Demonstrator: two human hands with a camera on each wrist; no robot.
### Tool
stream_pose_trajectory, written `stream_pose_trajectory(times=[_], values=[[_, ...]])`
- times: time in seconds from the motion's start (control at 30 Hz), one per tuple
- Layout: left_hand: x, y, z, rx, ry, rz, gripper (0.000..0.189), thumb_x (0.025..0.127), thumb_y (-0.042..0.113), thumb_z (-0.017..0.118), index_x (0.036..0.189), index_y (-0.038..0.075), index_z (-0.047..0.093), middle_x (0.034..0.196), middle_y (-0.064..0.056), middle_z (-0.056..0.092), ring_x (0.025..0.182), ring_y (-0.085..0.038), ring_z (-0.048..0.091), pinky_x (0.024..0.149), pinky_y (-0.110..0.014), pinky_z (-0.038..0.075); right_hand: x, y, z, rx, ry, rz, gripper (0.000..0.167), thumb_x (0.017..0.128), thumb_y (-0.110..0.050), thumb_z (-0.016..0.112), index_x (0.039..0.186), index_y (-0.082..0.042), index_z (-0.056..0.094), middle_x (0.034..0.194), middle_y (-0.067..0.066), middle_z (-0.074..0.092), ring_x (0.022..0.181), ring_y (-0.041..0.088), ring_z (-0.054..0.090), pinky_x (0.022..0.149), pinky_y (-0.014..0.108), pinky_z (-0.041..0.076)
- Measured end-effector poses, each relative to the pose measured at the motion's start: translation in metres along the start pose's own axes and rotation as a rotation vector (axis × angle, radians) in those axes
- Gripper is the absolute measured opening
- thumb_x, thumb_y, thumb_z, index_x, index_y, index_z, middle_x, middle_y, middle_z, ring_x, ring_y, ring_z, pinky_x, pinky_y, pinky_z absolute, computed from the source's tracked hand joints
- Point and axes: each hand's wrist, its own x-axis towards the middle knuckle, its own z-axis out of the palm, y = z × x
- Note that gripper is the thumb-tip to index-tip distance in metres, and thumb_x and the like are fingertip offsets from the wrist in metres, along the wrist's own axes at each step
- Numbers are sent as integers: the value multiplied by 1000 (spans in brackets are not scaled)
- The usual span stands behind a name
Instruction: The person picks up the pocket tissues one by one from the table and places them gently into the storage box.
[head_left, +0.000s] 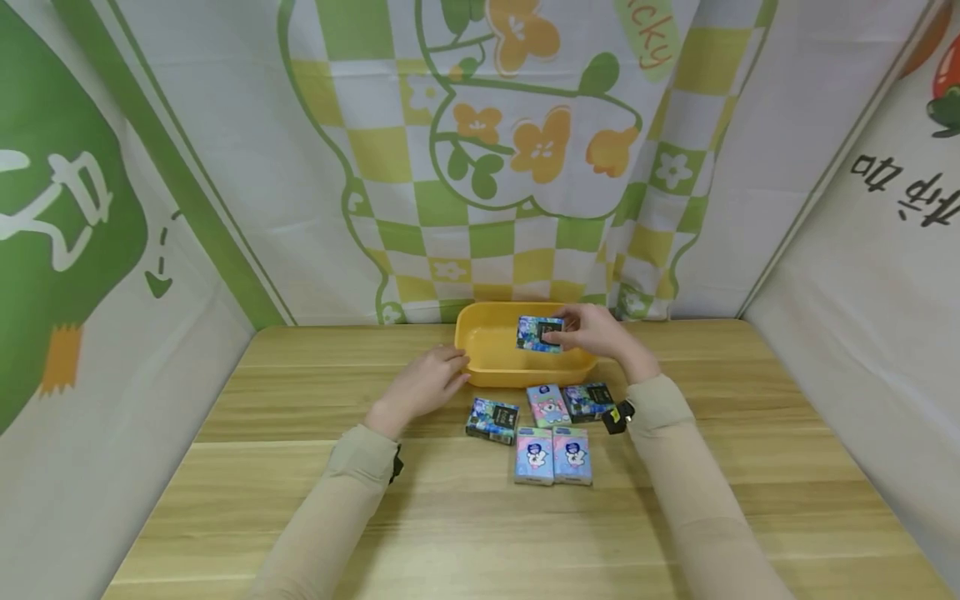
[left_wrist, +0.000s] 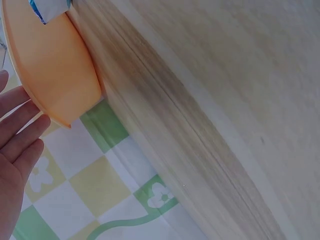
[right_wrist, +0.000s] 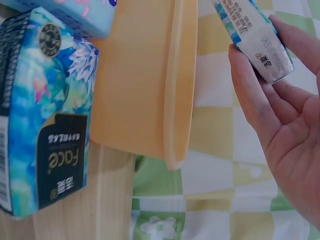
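Note:
Above the yellow plastic basket (head_left: 495,378), my right hand (head_left: 596,332) pinches a small blue floral tissue pack (head_left: 531,333) between thumb and fingers. The right wrist view shows the white printed end of that tissue pack (right_wrist: 270,60) in the hand (right_wrist: 295,135). At the basket's left end, my left hand (head_left: 429,379) touches the rim with its fingertips. Seen from the left wrist, the fingers of this hand (left_wrist: 17,135) are nearly straight against the outside of the basket (left_wrist: 60,65).
In front of the basket lie two more dark-blue floral packs, one left (head_left: 492,420) and one right (head_left: 588,402). Several light-blue cartoon packs (head_left: 534,457) lie between and nearer on the wooden table (head_left: 285,433). A patterned curtain (head_left: 510,242) hangs right behind the basket.

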Motion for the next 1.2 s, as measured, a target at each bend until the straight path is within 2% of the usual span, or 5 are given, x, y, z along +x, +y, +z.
stream_pose_trajectory(times=[0.2, 0.6, 0.73, 1.0, 1.2], values=[[-1, 0, -1, 22, -23, -9, 34, 94, 22, 59, 118, -2, 64, 122, -19, 62, 115, -32, 59, 107, -45, 42, 10, -6, 0, 2, -16, 3, 60, 85, -44, 68, 130, -7, 54, 91, 8, 69, 80, 25, 70, 78, 38, 58], [-2, 0, -3, 21, -27, -14, 34, 94, 21, 60, 119, -3, 64, 122, -18, 63, 115, -31, 59, 107, -45, 43, 29, -12, 1, -31, -71, 22, 66, 88, -41, 65, 137, -2, 46, 118, 18, 62, 85, 24, 70, 84, 40, 57], [-1, 0, -3, 15, -33, -15, 35, 94, 21, 60, 119, -2, 64, 122, -18, 62, 115, -31, 59, 107, -45, 43, 34, -12, 2, -45, -85, 17, 65, 89, -41, 64, 138, -3, 45, 114, 15, 64, 82, 19, 70, 86, 41, 56], [0, -2, -1, 8, -25, -7, 34, 94, 21, 60, 119, -3, 64, 122, -19, 63, 114, -32, 60, 106, -47, 43, 47, -12, 5, -35, -124, 3, 65, 90, -41, 63, 137, 0, 45, 87, 7, 70, 87, 25, 70, 91, 44, 54], [0, -1, -1, 19, -36, -15, 35, 94, 22, 59, 119, -3, 63, 122, -18, 63, 114, -31, 59, 107, -46, 42, 60, -11, 12, -73, -136, -6, 66, 88, -41, 65, 136, 1, 47, 78, 4, 69, 85, 28, 70, 92, 43, 53]])
